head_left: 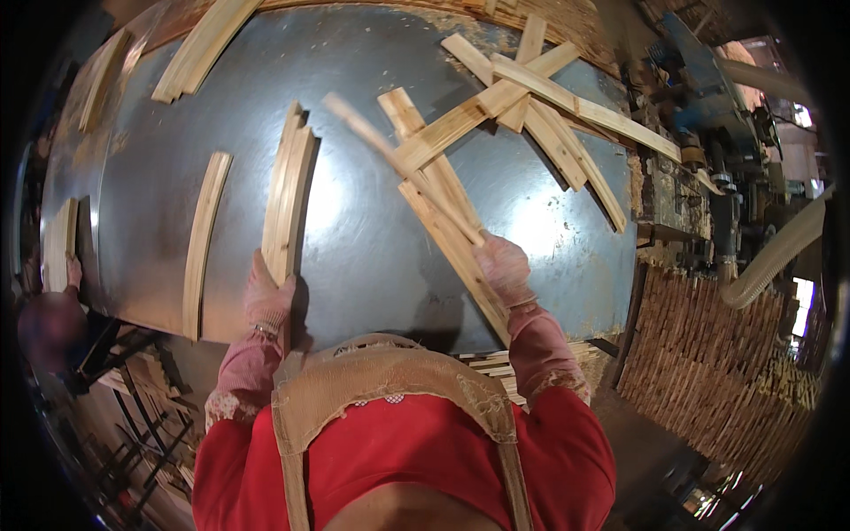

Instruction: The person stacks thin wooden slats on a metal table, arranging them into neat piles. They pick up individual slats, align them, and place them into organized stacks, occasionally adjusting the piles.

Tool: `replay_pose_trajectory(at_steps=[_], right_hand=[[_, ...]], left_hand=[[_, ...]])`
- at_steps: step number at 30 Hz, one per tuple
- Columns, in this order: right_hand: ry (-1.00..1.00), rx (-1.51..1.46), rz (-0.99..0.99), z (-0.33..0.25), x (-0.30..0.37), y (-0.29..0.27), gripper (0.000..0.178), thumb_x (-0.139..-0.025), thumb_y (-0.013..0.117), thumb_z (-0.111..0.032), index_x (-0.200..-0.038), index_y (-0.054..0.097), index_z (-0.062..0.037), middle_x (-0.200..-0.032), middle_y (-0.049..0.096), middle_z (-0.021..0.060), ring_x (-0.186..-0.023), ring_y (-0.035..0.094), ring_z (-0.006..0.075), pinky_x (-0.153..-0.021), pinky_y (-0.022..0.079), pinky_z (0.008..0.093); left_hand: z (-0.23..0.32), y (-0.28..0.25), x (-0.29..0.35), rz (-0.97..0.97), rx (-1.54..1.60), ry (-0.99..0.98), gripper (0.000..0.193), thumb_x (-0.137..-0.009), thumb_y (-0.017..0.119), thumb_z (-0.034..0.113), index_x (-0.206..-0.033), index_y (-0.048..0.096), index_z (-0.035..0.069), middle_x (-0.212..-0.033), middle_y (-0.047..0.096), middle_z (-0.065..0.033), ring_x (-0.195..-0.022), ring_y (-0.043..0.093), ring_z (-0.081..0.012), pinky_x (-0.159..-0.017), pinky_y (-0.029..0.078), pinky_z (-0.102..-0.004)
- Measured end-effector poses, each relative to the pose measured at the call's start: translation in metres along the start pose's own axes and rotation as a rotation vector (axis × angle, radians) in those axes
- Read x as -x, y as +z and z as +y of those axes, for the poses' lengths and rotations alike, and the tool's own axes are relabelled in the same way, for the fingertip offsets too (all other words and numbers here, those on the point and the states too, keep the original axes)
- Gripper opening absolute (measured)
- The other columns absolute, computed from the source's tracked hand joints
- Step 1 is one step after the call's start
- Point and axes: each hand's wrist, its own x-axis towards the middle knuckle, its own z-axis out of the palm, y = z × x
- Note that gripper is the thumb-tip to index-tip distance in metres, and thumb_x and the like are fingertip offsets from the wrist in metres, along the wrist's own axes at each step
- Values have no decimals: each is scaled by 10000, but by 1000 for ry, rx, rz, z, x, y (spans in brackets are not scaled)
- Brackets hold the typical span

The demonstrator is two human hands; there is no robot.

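Observation:
On the left of the metal table, my left hand point(266, 297), in a pale pinkish glove, is closed around the near end of a stack of wooden strips point(285, 195). The strips lie lengthwise, side by side, pointing away from me. My right hand point(505, 267), gloved too, grips the near end of a thin wooden slat point(365, 130). That slat slants up to the left and is smeared by motion. Beneath it another wooden strip point(450, 246) runs to the table's near edge. A single strip point(206, 234) lies left of my left hand.
Crossed wooden strips point(522, 88) are piled at the far right of the metal table point(372, 283). More strips point(205, 49) lie far left. At the left edge a co-worker's hand point(73, 270) touches wood. Machinery point(726, 115) and stacked wood point(708, 363) stand on the right.

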Motion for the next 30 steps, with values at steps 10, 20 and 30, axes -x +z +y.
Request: replay_pose_trajectory(at_steps=[10,20,30], right_hand=[[-215,-29,-547,-232,57,153,393,-1075,580,-289,-1398,689,-94,-1187,739,261,-1029,764,384,-829,631,481],[127,-575,506,-150,-166,61,445,-1051,619,-400,-1254,631,-4,-1029,738,184,-934,717,357,-834,533,478],[219,-1469,360,-124,-214,82,446,-1017,748,-370,-1183,687,39,-1054,720,133,-949,682,246,-888,563,400]], left_hand=[[-12,-32,-18,-96,50,-101,1032,-856,813,526,-1635,358,26,-1355,694,-280,-1209,696,-452,-1009,564,-525],[7,-29,1,-119,65,-181,1250,-804,863,497,-1698,147,-4,-1524,527,-298,-1381,563,-441,-1137,493,-469],[1,-19,-9,-69,44,-107,1249,-795,881,516,-1684,193,-28,-1584,517,-266,-1420,553,-425,-1143,504,-459]])
